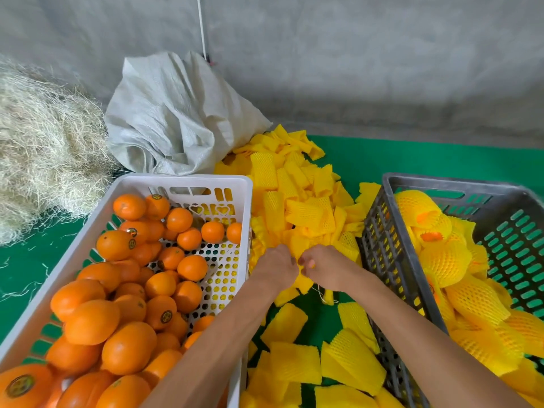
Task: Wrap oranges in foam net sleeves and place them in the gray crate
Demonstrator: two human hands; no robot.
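Fingers of both the left hand [276, 265] and right hand [322, 265] pinch a foam net sleeve [303, 262], largely hidden between them.

- This is a fruit-packing work area, set up on the floor of a plain, bare room.
- A rough grey concrete wall [353, 54] stands behind a green floor mat [412, 160].
- A white perforated plastic crate [188, 184] holds loose stickered oranges [129, 348].
- Yellow foam net sleeves [294, 207] lie heaped beside a grey slotted plastic crate [391, 260].
- A crumpled white woven sack [176, 113] and a pile of pale straw-like fibre [44, 142] sit by the wall.
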